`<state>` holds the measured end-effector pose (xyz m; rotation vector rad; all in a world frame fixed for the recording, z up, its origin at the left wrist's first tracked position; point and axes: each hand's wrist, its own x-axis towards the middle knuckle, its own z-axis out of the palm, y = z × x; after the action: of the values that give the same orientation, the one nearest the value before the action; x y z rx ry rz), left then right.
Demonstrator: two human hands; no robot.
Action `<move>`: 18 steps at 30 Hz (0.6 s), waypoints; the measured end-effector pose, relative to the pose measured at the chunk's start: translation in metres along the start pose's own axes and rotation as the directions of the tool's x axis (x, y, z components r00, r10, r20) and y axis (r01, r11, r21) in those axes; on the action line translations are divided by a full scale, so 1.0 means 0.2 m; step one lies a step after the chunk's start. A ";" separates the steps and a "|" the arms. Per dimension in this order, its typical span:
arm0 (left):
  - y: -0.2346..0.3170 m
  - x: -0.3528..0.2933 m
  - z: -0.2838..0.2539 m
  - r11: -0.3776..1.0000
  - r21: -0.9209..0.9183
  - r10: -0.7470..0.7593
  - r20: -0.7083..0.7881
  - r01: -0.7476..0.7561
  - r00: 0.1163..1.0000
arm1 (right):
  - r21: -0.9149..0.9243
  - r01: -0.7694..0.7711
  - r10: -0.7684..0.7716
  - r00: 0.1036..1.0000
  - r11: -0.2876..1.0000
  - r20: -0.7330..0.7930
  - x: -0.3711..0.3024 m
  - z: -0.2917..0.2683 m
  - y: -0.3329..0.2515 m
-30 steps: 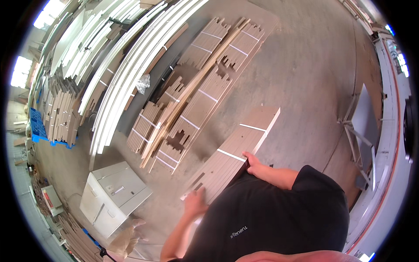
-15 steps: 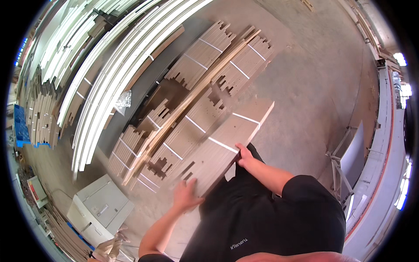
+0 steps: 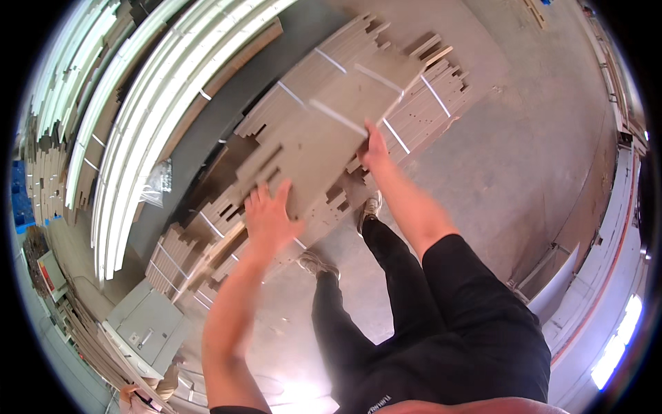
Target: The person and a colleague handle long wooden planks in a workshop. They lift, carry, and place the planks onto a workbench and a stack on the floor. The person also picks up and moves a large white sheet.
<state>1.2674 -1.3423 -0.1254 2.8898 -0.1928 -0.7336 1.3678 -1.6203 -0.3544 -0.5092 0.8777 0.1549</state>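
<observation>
A flat bundle of brown-grey boards (image 3: 314,148), bound with white straps, hangs or rests tilted over the strapped bundles (image 3: 445,93) on the floor. My right hand (image 3: 374,148) grips its near right edge beside a strap, fingers partly hidden by the edge. My left hand (image 3: 270,217) is at the bundle's near left end with fingers and thumb spread, touching or close against it. Slots and staggered ends show at that end. Whether the bundle bears on those below, I cannot tell.
Long white strips (image 3: 162,103) lie in stacks to the left, with crumpled clear plastic (image 3: 158,183) against them. At lower left stands a grey cabinet (image 3: 147,324). A pale panel on a frame (image 3: 555,283) leans at right. My shoes (image 3: 370,207) stand close to the bundles.
The strapped bundle has moved forward, away from my body, and now lies over the other bundles. Both arms have reached out with it; my left hand's fingers are more spread.
</observation>
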 end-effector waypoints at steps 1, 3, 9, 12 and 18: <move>0.01 0.17 0.03 1.000 0.023 0.001 -0.036 -0.001 0.999 | 0.017 -0.003 0.001 0.995 1.000 0.103 0.09 0.00 -0.01; 0.01 0.45 0.09 0.998 0.056 -0.004 -0.033 0.006 0.999 | -0.151 0.026 0.002 0.984 0.988 0.180 0.10 -0.09 0.03; -0.31 1.02 0.52 0.981 0.175 -0.062 -0.132 0.085 0.989 | -0.748 -0.025 0.343 0.899 0.663 0.274 -0.50 -0.55 -0.22; -0.34 0.95 0.80 0.962 0.240 -0.052 -0.299 0.128 0.953 | -0.963 -0.050 0.331 0.943 0.266 0.042 -0.91 -0.92 -0.42; 0.15 -0.22 1.23 0.933 -0.359 0.099 0.251 -0.002 0.963 | -0.981 -0.165 0.324 0.927 -0.101 -0.189 -1.59 -1.32 -0.49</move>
<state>1.1079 -1.3941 -0.3129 2.4300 -0.1467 -1.0274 1.0147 -1.8109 -0.2148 -1.7782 0.5612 1.3156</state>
